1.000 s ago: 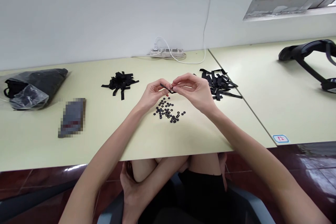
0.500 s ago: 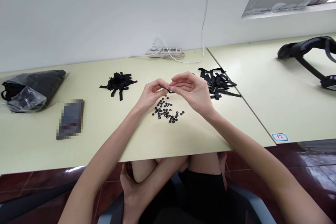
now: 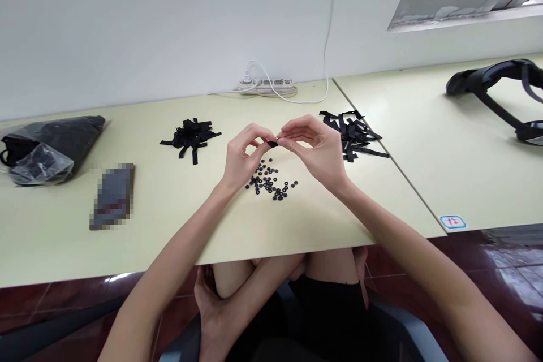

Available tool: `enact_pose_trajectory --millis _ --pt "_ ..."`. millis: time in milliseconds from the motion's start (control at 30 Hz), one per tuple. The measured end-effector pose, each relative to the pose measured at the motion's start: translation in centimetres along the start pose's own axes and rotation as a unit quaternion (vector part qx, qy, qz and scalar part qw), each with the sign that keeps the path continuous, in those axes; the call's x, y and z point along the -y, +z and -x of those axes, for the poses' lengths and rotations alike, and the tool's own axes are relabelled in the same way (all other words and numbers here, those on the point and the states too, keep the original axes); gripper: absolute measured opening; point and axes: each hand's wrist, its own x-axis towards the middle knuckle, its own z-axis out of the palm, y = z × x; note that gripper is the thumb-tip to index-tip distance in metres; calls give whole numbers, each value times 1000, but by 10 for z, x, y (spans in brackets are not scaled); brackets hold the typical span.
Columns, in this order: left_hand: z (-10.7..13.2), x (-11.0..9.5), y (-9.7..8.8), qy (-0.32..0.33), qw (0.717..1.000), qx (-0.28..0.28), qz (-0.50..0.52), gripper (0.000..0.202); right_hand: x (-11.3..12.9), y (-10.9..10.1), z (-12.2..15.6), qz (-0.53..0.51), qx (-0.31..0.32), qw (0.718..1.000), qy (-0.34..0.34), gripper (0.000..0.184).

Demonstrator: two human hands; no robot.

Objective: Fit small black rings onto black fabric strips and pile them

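Observation:
Above the middle of the table, my left hand point(image 3: 246, 155) pinches a short black fabric strip point(image 3: 272, 144) between thumb and forefinger. My right hand point(image 3: 316, 147) meets it from the other side, its thumb and fingertips closed on the strip's end. Most of the strip is hidden by the fingers, and any small piece between the fingertips is too small to make out. Below the hands lie many small round black washer-like discs point(image 3: 267, 184), loosely scattered. A pile of black strips point(image 3: 193, 133) lies to the left of my hands, and another pile of strips point(image 3: 352, 136) to the right.
At the left are a dark plastic bag point(image 3: 55, 147) and a blurred dark flat object point(image 3: 112, 198). A power strip point(image 3: 267, 87) with a white cable sits against the wall. A black curved stand-like object point(image 3: 487, 87) is at the far right, beyond the table seam point(image 3: 399, 161).
My left hand has turned and its fingers have drawn closer to my right fingertips. The strip now lies folded between both pinches, with less of it sticking out.

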Motion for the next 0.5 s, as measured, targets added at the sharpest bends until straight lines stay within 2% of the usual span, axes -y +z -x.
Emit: enact_pose_trajectory --millis 100,200,367,500 --pt "2 -4 2 109 988 -36 -104 15 2 -2 0 8 -4 999 -37 16" --pt "3 -2 4 166 973 -67 -145 11 5 -4 0 39 -5 997 -72 8" --pt "3 0 5 221 955 -96 -175 10 7 -4 1 59 -4 994 -88 5" --pt "3 0 4 232 950 -110 -178 10 8 -3 1 46 9 994 -99 4"
